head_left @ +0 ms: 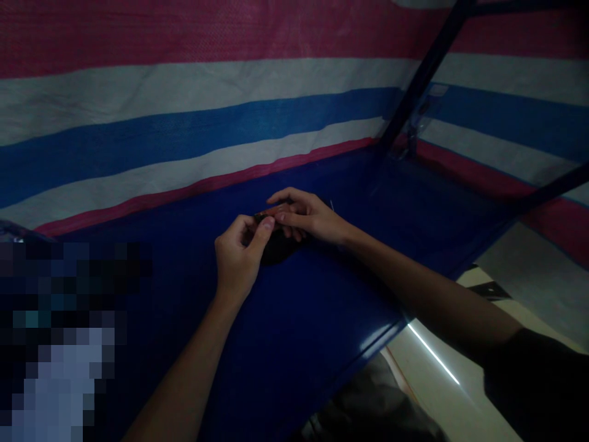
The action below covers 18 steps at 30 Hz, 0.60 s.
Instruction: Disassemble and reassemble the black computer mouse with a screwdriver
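My left hand [239, 248] is closed in a pinch, its thumb pressed near the tip of the index finger. A small dark edge shows at its fingertips; too little is visible to name it. My right hand [315, 216] meets it from the right, thumb close to the left thumb and index finger arched above. Its other fingers curl underneath, around something I cannot make out. Below both hands, a soft-looking black thing [276, 253] lies on the blue tabletop [294, 319], partly hidden by the fingers.
A red, white and blue striped sheet [184, 135] hangs behind the table and on the right. Dark frame bars [418, 83] rise at the back right corner. A blurred-out patch [64, 356] covers the lower left. Pale floor [432, 368] shows past the table's front edge.
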### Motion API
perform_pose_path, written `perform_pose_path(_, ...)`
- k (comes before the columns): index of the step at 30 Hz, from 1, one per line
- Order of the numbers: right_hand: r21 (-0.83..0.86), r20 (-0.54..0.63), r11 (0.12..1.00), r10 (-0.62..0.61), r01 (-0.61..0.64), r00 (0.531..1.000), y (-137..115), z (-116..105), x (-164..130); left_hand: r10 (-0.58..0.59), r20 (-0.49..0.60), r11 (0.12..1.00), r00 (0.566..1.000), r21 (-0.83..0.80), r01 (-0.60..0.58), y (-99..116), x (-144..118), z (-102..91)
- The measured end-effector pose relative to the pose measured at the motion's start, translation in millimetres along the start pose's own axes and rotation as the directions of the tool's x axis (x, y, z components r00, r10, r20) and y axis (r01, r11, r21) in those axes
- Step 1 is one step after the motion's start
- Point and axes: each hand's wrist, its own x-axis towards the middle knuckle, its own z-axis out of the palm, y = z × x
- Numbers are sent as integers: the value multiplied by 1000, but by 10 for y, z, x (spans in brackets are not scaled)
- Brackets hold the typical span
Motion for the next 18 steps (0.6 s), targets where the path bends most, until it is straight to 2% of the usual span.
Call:
perform_pose_path(3, -75, 46, 983, -165, 168, 985, 41, 5, -9, -28, -61, 999, 998, -27, 26, 21, 14, 4)
perform_pose_path(6, -334, 94, 882, -321, 333, 942, 49, 1, -24, 6, -86, 1000, 996, 1, -6, 17, 14, 0)
perform_pose_path(8, -490, 97, 790, -370, 368, 924, 35, 1, -35, 29, -91, 999, 995, 31, -26, 0, 6, -4)
perform_pose_path(10, -547, 65, 759, -381, 352, 922, 18, 9, -41, 59, -95, 997, 994, 54, -54, -22, -1, -7)
perform_pose_path(12, -492, 4, 817, -345, 302, 939, 4, 24, -42, 101, -121, 993, 988, 79, -92, -42, -5, -5)
perform_pose_path(15, -267, -73, 945, -215, 189, 974, -27, 37, -39, 159, -189, 986, 969, 77, -147, -52, -4, 6)
perform_pose_path(18, -93, -32, 992, -91, 88, 995, -89, 23, -41, 213, -162, 977, 963, 66, -205, -40, -10, 22)
